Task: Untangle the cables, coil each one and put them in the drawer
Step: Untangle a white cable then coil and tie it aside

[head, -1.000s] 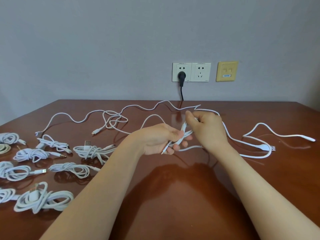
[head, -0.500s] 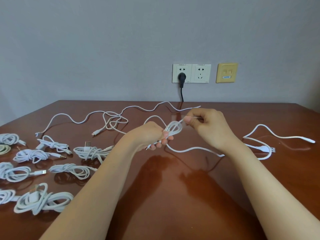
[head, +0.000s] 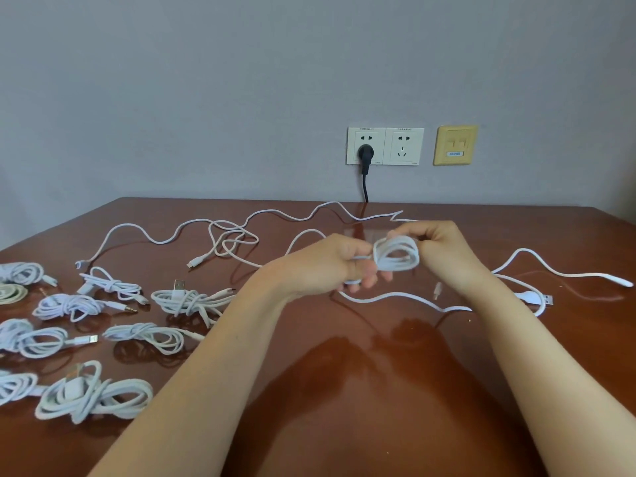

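The bundle between the hands is growing. A second ago it was a few folded strands, half a second ago one small loop, and now the white cable (head: 395,253) is sitting as a coil of several turns, held just above the tabletop (head: 344,407) at centre. The left hand (head: 330,266) is gripping the coil's left side with curled fingers. The right hand (head: 444,253) is pinching its far right edge and feeding on the next turn. The slack is shrinking too, though a wavy tail is still lying on the tabletop and running off to the right under the right forearm.

The coiling of this cable is therefore looking about half done. Finished coiled cables (head: 93,397) are waiting at the near left, loose cables (head: 237,235) are lying farther back, and no drawer is showing.

No brand is showing on any cable. The faint print on the wall sockets (head: 402,146) and the small blue label on the beige wall plate (head: 455,145) are too small to read.
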The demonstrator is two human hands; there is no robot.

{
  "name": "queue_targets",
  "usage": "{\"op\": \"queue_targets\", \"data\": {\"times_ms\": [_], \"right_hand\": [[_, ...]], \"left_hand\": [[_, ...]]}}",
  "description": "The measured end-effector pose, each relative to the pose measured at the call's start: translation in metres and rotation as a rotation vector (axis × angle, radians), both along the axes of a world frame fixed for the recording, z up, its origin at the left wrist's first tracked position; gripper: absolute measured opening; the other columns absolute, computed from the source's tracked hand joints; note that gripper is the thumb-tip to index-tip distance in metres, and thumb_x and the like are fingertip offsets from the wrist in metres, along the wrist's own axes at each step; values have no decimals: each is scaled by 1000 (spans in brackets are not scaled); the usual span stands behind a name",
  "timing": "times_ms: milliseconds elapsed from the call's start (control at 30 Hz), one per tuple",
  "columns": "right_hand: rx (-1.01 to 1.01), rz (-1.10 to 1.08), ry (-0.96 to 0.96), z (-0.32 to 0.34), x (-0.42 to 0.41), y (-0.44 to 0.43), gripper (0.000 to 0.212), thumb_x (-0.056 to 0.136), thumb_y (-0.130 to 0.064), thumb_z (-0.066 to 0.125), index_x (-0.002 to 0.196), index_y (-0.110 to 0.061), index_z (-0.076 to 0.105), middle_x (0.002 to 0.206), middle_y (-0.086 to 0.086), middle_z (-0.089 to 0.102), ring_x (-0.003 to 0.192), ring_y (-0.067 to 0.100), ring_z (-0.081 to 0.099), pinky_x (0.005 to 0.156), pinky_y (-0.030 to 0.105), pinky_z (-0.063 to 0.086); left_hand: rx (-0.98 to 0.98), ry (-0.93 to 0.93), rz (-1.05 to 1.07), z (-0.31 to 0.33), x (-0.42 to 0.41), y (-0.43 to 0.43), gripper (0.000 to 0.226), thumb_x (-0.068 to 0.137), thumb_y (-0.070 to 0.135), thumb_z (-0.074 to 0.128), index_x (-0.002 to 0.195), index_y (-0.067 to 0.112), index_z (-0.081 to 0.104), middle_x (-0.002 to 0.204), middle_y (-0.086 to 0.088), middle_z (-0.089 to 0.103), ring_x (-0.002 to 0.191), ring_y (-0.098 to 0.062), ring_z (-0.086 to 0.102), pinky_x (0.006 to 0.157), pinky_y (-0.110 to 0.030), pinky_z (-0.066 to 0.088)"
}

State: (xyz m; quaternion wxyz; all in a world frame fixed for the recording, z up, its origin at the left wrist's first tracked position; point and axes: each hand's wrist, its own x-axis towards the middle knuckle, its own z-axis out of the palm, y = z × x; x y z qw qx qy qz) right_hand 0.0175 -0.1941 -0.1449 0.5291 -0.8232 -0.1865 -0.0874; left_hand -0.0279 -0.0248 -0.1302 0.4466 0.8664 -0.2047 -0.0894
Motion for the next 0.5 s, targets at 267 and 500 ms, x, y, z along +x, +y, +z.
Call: {"op": "queue_targets", "data": {"times_ms": [267, 500], "right_hand": [[-295, -110, -101, -8, -9, 27, 29, 91, -29, 56, 63, -21, 62, 62, 4, 58, 70, 21, 51, 63, 30, 38], [-504, -150, -195, -8, -15, 35, 24, 93, -31, 49, 82, -18, 65, 56, -4, 42, 76, 27, 50, 62, 29, 32]], "left_hand": [[-172, -219, 428, -9, 19, 3, 28, 97, 9, 43, 79, 16, 63, 63, 7, 50, 54, -8, 42, 58, -22, 36], [-147, -272, 621, -15, 20, 1, 7, 95, 14, 47, 89, 17, 48, 66, 8, 53, 61, -7, 46, 50, -11, 36]]}}
